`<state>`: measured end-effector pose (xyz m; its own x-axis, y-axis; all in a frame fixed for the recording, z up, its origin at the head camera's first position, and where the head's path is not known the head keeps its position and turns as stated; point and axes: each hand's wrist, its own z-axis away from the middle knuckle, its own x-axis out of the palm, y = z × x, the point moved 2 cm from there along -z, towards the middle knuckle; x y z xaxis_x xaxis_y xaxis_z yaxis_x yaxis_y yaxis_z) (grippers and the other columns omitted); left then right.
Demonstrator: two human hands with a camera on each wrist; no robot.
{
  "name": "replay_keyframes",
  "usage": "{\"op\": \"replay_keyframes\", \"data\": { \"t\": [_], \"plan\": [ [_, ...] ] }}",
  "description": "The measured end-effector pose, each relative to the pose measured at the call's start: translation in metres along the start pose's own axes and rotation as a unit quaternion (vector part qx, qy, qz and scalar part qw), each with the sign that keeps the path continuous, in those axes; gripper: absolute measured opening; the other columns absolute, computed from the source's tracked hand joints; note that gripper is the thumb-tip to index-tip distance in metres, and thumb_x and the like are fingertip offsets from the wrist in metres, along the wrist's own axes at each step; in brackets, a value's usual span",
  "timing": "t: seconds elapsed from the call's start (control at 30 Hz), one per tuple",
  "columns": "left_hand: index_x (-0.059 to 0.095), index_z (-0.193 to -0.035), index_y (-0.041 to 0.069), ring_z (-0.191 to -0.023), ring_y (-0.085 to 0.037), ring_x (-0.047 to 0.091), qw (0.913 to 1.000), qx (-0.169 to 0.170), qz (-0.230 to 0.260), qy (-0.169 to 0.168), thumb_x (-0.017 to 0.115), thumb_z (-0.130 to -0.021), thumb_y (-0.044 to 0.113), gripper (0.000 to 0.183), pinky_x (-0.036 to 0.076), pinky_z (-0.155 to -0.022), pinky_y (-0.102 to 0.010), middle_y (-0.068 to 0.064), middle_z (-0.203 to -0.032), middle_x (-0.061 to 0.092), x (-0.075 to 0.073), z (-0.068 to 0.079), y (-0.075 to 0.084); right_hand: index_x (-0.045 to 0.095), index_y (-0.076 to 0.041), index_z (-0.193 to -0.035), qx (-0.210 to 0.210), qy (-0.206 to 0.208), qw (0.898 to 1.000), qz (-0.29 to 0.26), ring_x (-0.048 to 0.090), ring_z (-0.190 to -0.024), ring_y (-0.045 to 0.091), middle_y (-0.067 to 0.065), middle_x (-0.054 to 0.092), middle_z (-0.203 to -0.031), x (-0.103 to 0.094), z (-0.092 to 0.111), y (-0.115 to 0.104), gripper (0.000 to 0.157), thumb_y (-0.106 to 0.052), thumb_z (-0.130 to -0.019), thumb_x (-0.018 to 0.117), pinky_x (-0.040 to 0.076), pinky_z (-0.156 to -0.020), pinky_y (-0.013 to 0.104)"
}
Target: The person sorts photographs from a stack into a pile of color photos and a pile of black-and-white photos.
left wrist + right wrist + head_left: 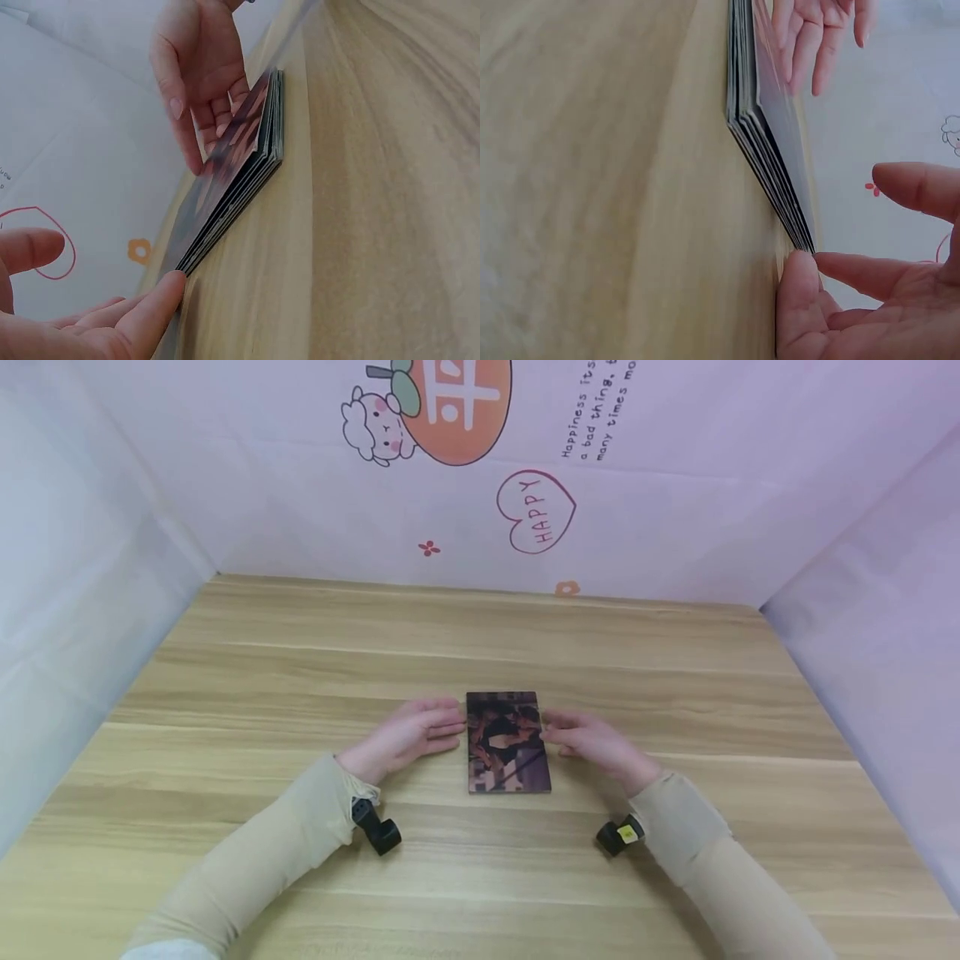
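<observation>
A small, flat stack of picture cards [508, 743] lies on the wooden table, its top face a dark reddish-brown picture. Several thin layers show along the edge of the stack [238, 191] in the left wrist view. My left hand [411, 733] is beside its left edge, fingers extended and fingertips at or very near the side. At the right edge my right hand [592, 743] has its fingertips against or close to the side, fingers slightly bent. The right wrist view shows fingertips [801, 274] by a corner of the stack, thumb [915, 187] held apart.
The wood-grain table [480, 877] spreads around both hands. Behind it hangs a white cloth wall [660, 527] with printed drawings and words, and pale cloth walls stand at both sides. Black wrist cameras hang below the left cuff [377, 828] and the right cuff [618, 835].
</observation>
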<state>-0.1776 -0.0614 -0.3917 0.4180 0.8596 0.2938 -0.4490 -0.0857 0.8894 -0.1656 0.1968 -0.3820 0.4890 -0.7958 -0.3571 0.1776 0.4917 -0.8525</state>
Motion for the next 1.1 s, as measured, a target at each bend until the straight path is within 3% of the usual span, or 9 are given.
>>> {"op": "replay_keyframes", "data": {
  "t": [0.27,0.7,0.93,1.1],
  "plan": [
    [0.014,-0.145,-0.013,-0.138,-0.041,0.028,1.0000,0.002,0.003,0.006,0.035,-0.100,0.003,0.052,0.030,-0.113,-0.046,-0.033,-0.147,0.026,0.001,0.001,0.000,0.030,0.012,-0.141,-0.011,-0.004,1.000,0.013,0.040,-0.129,0.039,0.029,0.030,-0.147,0.005,0.000,-0.004,0.053,-0.009,-0.096,0.046,0.046,-0.097,0.038],
    [0.016,-0.146,-0.011,-0.137,-0.041,0.029,0.9999,0.011,0.001,0.010,0.035,-0.099,0.003,0.052,0.029,-0.114,-0.044,-0.032,-0.148,0.026,0.004,0.003,0.000,0.032,0.004,-0.144,-0.014,0.007,0.999,0.042,0.045,-0.124,0.036,0.025,0.039,-0.144,0.014,0.005,-0.009,0.054,-0.014,-0.095,0.047,0.044,-0.097,0.042],
    [0.017,-0.146,-0.010,-0.137,-0.040,0.031,0.9998,0.014,-0.011,0.011,0.036,-0.100,0.004,0.052,0.031,-0.114,-0.043,-0.031,-0.147,0.028,0.009,0.005,0.003,0.028,0.010,-0.143,-0.033,-0.009,0.999,0.022,0.033,-0.135,0.041,0.027,0.040,-0.142,0.021,0.004,-0.013,0.051,-0.009,-0.097,0.041,0.027,-0.112,0.056],
    [0.018,-0.146,-0.010,-0.137,-0.040,0.031,0.9998,0.015,-0.012,0.010,0.035,-0.100,0.005,0.051,0.031,-0.114,-0.044,-0.030,-0.148,0.028,0.010,0.005,0.003,0.035,0.009,-0.141,-0.030,0.008,0.999,0.021,0.041,-0.129,0.039,0.026,0.047,-0.137,0.022,0.003,-0.012,0.048,-0.009,-0.096,0.042,0.034,-0.107,0.056]
  ]
}}
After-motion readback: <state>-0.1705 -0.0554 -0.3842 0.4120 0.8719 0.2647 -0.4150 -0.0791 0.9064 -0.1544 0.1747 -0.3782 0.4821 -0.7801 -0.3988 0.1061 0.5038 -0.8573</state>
